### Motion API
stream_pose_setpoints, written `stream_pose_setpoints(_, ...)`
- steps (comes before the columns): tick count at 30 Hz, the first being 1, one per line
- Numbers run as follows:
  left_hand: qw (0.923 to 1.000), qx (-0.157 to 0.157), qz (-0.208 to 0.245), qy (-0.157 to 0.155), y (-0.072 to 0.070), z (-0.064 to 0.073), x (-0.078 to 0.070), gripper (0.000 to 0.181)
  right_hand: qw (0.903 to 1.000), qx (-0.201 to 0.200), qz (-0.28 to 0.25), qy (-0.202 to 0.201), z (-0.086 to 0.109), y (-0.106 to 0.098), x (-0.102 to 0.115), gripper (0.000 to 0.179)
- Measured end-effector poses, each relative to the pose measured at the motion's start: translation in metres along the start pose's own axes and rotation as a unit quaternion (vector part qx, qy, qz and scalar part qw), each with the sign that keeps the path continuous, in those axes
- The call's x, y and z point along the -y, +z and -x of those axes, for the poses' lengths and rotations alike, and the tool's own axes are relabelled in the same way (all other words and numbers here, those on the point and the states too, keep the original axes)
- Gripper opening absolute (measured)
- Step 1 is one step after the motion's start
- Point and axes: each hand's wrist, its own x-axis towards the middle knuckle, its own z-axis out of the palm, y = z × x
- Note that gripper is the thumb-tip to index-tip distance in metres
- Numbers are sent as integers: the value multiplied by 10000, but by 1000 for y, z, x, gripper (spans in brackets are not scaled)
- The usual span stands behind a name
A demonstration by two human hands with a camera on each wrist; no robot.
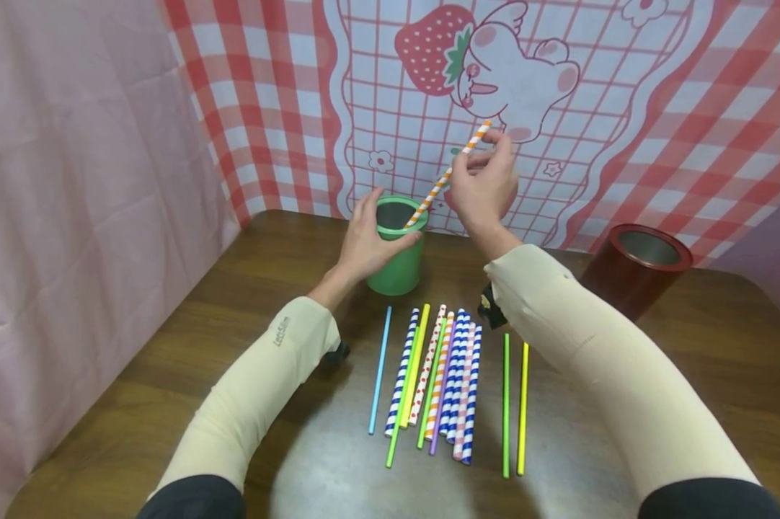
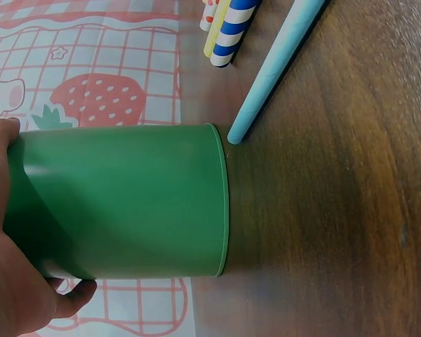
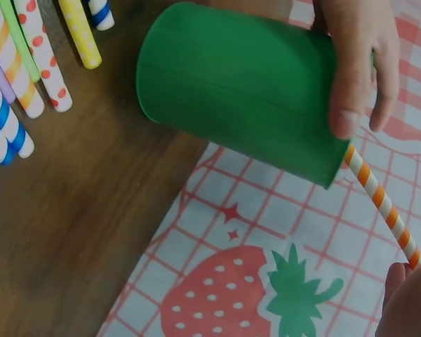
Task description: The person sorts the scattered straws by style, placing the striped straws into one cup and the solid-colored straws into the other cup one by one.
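Observation:
A green cup stands upright on the wooden table. My left hand grips it near the rim, thumb in front and fingers round the far side. In the left wrist view the cup lies between thumb and fingers. My right hand pinches an orange-and-white striped straw by its upper part. The straw slants down to the left, its lower end at the cup's mouth. From the right wrist, the straw meets the rim beside my left thumb.
Several paper straws, striped, dotted and plain, lie in a row before the cup. A thin blue straw lies left of them; green and yellow ones lie right. A dark red cup stands at right. A checked cloth hangs behind.

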Motion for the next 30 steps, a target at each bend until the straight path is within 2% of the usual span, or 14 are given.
stream_pose_setpoints(6, 10000, 21, -5, -90, -1, 0, 0, 100, 9993, 216, -269, -139, 11, 8, -5, 36)
stream_pose_setpoints(16, 10000, -12, 16, -10, 1, 0, 0, 99, 9985, 413, -361, -12, 24, 11, -14, 38)
stream_pose_setpoints(30, 10000, 35, -44, -19, 1, 1, -1, 98, 9978, 634, -127, -126, 41, 18, -23, 39)
